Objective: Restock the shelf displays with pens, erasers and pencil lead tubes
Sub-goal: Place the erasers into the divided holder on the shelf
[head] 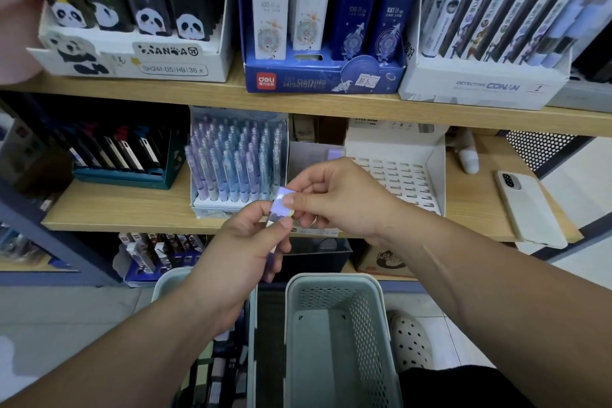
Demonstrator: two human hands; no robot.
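Restocking step in hand, by the look of it: pinching a small purple eraser (280,205) between the left hand (245,242) and the right hand (337,195), just in front of the middle shelf (116,205) and above the baskets. Gripping it with the fingers (288,199) of both hands, thumb against forefinger, right from above, left from below. Probably turning or separating it before placing. Seems to hold more in the left hand as well: a purple sliver under the palm, not identifiable.

Next, most likely: letting go with one hand and carrying the eraser forward into the small white box (308,156) just behind the hands, with a similar purple block (336,154) inside. Calls for a short reach beside the pen display (235,159) without knocking the pens. Calls also for a clean release into the box rather than onto the slotted tray (397,172) to its right.

Hard to read: the eraser itself, mostly covered by thumbs and washed by glare, so named an eraser only as a guess. Front of the box hidden behind the right hand. Left basket (169,278) largely covered by the left forearm, with packs inside only partly seen. Grey basket (331,280) cut off at the bottom edge. Blurred pink patch in the upper left corner, impossible to identify. Phone (526,209) lying on the shelf at far right, well apart from the hands
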